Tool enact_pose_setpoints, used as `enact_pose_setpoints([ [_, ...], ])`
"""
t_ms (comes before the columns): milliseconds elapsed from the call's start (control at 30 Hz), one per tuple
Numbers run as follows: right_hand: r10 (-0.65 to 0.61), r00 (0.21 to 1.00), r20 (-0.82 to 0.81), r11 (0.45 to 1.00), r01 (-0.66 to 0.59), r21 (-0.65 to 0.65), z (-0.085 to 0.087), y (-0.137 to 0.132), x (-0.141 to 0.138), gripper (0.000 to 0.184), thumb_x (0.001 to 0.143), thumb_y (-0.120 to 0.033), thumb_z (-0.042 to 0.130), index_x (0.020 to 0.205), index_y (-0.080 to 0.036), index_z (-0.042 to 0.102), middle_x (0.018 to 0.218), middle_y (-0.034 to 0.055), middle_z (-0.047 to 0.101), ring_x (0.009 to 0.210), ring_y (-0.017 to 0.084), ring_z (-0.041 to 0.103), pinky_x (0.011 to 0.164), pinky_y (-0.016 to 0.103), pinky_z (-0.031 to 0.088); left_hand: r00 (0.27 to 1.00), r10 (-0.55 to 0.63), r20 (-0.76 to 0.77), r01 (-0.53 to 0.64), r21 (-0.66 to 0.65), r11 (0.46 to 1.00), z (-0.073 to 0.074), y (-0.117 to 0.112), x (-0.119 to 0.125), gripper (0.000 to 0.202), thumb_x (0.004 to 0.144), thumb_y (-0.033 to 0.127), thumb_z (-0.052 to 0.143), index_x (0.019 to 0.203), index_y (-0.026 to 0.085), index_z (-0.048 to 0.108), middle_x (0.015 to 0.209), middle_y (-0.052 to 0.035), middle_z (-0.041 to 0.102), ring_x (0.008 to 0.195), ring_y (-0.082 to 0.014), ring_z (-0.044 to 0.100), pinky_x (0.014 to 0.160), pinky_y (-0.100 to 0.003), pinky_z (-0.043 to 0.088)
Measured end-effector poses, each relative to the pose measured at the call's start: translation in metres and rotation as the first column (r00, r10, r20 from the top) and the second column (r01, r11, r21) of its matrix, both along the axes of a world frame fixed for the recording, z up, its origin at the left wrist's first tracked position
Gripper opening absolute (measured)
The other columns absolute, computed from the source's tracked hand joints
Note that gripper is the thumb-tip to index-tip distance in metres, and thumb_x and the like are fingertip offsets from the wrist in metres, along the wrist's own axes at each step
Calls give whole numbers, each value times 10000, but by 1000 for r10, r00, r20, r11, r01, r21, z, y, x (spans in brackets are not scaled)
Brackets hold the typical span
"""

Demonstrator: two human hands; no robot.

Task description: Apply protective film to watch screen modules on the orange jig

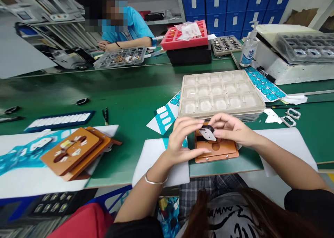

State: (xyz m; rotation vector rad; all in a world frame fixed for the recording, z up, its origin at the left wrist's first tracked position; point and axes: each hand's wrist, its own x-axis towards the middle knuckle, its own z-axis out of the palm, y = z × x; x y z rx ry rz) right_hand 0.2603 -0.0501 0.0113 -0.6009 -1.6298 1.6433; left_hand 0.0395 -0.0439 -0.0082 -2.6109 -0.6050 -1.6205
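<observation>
**A:** ok so closest to the head camera is the person's own grey shirt (232, 217) with the black lettering, long hair (199, 210) hanging over it. What are the hands up to?

**B:** Right hand (231, 128) has thumb and fingers pinched on a small black-rimmed piece (208, 133), pale face with dark dots, tilted just above an orange block (217, 156) at the bench edge.

**A:** And the left hand (181, 135)?

**B:** Spread in a wide C, thumb well apart from the fingers. Index tip's right by the piece's upper edge, honestly can't tell if it's touching.

**A:** What's around it?

**B:** Pale compartment tray (247, 110) just beyond the hands, blue sticker sheet (167, 120) poking out at its left. Two white rings (288, 121) off to the right. White foam sheets (289, 144) lie either side of the block.

**A:** I see another orange block (90, 144) over on the left too, tilted, little white bits on top.

**B:** Yep, and across the green bench (125, 92) there's a co-worker in a blue sleeve (142, 27), near a red tray (167, 41) sitting on a black box (189, 56).
</observation>
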Motion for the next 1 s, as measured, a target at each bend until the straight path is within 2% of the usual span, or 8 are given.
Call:
enact_pose_setpoints([
  [133, 81, 977, -199, 941, -141, -308, -4, -11, -12, 352, 881, -448, 727, 1048, -215, 522, 830, -8, 686, 733, 98, 653, 674, 216, 506, 995, -45, 86, 47, -19, 999, -5, -1, 2, 649, 811, 536, 750, 1359, 252, 552, 1073, -90, 751, 951, -227, 701, 802, -388, 574],
  [367, 79, 970, -229, 855, -184, -485, -1, -22, -21, 390, 838, -492, 767, 952, -189, 550, 826, -3, 694, 754, 95, 712, 704, 196, 561, 980, -157, 123, 149, 69, 986, -5, 2, 2, 807, 792, 693, 651, 1436, 232, 499, 1051, -98, 767, 946, -224, 723, 766, -370, 605],
  [433, 41, 988, -152, 912, -99, -398, -3, -24, -20, 352, 863, -482, 742, 969, -196, 567, 808, -16, 677, 681, 94, 696, 658, 216, 580, 981, -158, 111, 150, 75, 986, -4, 1, 1, 791, 787, 689, 665, 1420, 237, 519, 1013, -84, 774, 905, -214, 727, 760, -362, 605],
  [500, -127, 989, -81, 985, 116, -128, -4, -26, -19, 254, 884, -404, 734, 989, -213, 603, 895, 1, 679, 666, 94, 674, 624, 236, 592, 985, -144, 97, 138, 70, 988, -3, -1, 1, 756, 803, 679, 657, 1404, 235, 540, 983, -77, 776, 872, -200, 724, 749, -346, 600],
  [533, -238, 969, -63, 969, 241, 57, -4, -27, -18, 190, 884, -348, 739, 978, -223, 632, 963, 14, 674, 698, 100, 671, 632, 249, 598, 986, -137, 90, 131, 67, 989, -2, -1, 1, 744, 816, 673, 646, 1402, 227, 545, 976, -80, 776, 871, -197, 721, 750, -341, 597],
  [667, -475, 874, -106, 677, 439, 590, -1, -28, -16, 64, 857, -192, 758, 887, -248, 749, 1086, 41, 626, 826, 133, 648, 713, 302, 607, 988, -134, 74, 128, 74, 989, -1, -2, 1, 726, 856, 650, 616, 1419, 200, 536, 980, -94, 778, 881, -194, 714, 757, -339, 593],
  [767, -482, 867, -127, 603, 433, 670, 0, -29, -16, 119, 860, -171, 753, 938, -257, 778, 1093, 44, 608, 820, 130, 622, 689, 300, 599, 990, -131, 60, 127, 72, 989, -1, -2, 1, 733, 848, 638, 632, 1417, 185, 541, 988, -106, 780, 887, -198, 712, 765, -346, 588],
  [1000, -463, 886, -17, 718, 386, 579, 2, -30, -13, 64, 818, -294, 807, 844, -247, 772, 1031, 30, 583, 863, 147, 604, 747, 331, 614, 987, -162, -8, 162, 70, 984, 1, -5, 1, 712, 861, 615, 626, 1434, 208, 509, 1005, -100, 783, 868, -191, 707, 785, -354, 580],
])
